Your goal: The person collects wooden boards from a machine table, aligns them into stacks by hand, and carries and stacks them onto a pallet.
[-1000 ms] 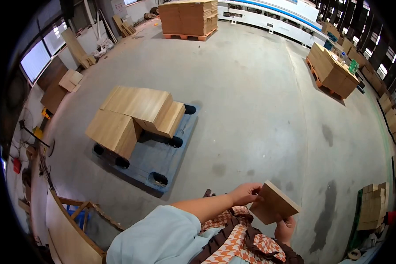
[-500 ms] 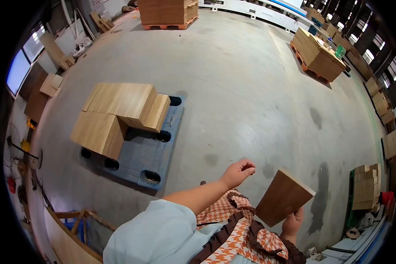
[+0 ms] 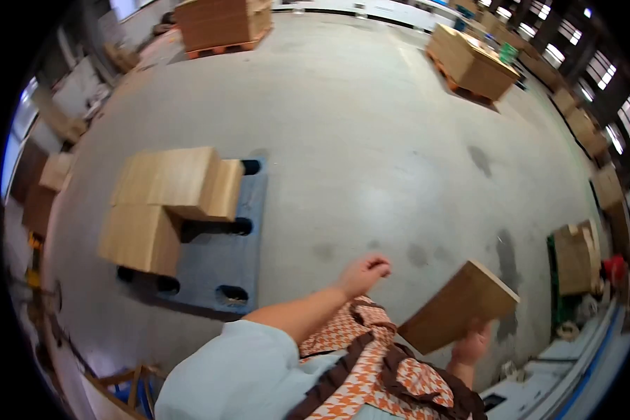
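A flat rectangular wooden board (image 3: 462,308) is tilted in front of my body at the lower right, and my right hand (image 3: 473,343) grips its lower right edge. To the left of the board, my left hand (image 3: 365,274) hangs over the floor with its fingers curled and touches nothing. Stacks of light wooden boards (image 3: 164,175) rest on a blue pallet (image 3: 213,269) at the left; the pallet's near right corner is bare.
A brown stack (image 3: 213,26) stands on an orange pallet at the back left, another stack (image 3: 469,64) at the back right. More boards (image 3: 575,259) stand at the right. A white and blue machine frame (image 3: 556,357) runs along the lower right.
My left hand has let go of the board and moved left. The board has shifted right in my right hand. The view has turned right, so the pallet appears further left.
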`<action>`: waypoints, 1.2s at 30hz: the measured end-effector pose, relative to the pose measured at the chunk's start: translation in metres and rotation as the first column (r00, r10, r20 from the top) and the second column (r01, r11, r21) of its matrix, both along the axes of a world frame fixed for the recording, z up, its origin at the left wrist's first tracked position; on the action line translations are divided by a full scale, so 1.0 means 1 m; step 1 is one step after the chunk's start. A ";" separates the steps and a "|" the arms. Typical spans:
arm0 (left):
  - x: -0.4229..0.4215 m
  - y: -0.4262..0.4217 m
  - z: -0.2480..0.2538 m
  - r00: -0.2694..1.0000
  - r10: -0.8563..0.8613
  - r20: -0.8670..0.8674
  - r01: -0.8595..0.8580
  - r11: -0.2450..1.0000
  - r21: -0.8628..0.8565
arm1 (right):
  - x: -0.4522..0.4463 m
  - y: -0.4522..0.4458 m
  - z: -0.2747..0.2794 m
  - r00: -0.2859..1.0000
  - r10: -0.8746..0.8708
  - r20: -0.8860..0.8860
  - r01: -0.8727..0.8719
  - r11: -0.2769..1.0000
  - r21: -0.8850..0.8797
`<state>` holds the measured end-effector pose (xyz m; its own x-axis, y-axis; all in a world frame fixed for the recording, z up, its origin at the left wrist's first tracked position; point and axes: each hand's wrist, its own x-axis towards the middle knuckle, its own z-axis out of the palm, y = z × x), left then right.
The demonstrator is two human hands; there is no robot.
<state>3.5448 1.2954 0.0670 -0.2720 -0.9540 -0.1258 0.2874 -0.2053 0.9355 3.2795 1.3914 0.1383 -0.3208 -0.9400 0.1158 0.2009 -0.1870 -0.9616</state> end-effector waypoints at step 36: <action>-0.113 0.165 0.059 0.258 -0.065 0.964 0.815 -0.521 -0.253 | 0.043 0.281 -0.021 -0.027 -0.665 0.747 0.913 0.288 0.289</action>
